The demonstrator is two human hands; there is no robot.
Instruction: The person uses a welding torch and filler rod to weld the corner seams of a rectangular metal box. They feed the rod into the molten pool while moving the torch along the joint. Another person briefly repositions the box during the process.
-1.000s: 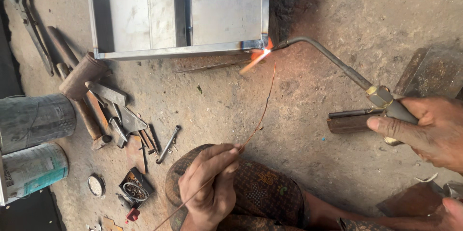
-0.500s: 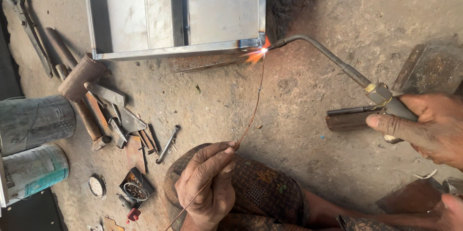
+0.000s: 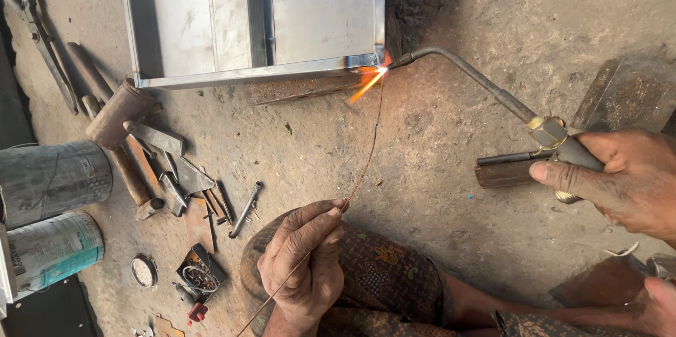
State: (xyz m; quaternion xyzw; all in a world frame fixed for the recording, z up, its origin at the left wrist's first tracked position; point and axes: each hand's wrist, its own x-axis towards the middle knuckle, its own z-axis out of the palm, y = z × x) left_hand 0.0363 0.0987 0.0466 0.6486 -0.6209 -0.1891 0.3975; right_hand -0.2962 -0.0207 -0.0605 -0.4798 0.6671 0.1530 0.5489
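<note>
Moved closer to the near right corner of the sheet-metal box (image 3: 253,20) since the earlier frame, flame of the torch (image 3: 486,90) gripped in the closed right hand (image 3: 620,182), filler rod (image 3: 362,168) pinched in the left hand (image 3: 306,259); risks burn-through from lingering heat, or rod drifting off the joint.

Right hand (image 3: 620,182) grips the handle of the gas torch (image 3: 486,87); its flame meets the lower right corner of the sheet-metal box (image 3: 282,20). Left hand (image 3: 303,259) pinches a thin filler rod (image 3: 366,147), whose tip reaches the flame. Hammer (image 3: 120,115), bolts and two cans (image 3: 53,210) lie on the floor at left.
</note>
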